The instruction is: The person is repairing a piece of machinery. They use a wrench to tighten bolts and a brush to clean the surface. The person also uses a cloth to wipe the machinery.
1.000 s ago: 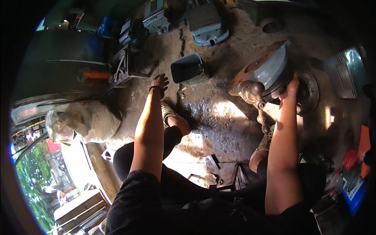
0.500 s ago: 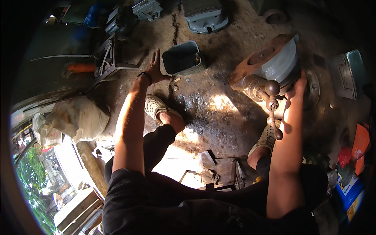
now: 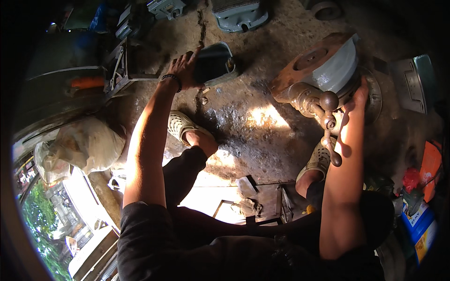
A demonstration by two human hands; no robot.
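My left hand [image 3: 184, 71] lies against the left end of a grey-green rectangular tub [image 3: 220, 81]. Its fingers are stretched out and spread along the end, the thumb at the near corner; a firm grip does not show. The tub stands on the floor, dark inside. On the right, my right hand [image 3: 358, 97] grips the side of a heavy machine part [image 3: 333, 70], painted blue-grey with a rusty brown flat face. A crank handle with ball ends [image 3: 329, 119] sticks out towards me. The part hides some of my right fingers, and what bears its weight is unclear.
Blue-grey castings [image 3: 241, 16] stand at the back, with a metal frame [image 3: 123, 70] left of the tub. A plastic bag [image 3: 89, 145] is at far left. A grey-green metal box [image 3: 415, 84] and packages [image 3: 417, 225] are at right. My feet in clogs [image 3: 180, 126] flank the stained floor.
My left hand has moved right, from beside the tub onto its left end. My right hand keeps its hold on the machine part. The whole view has shifted slightly.
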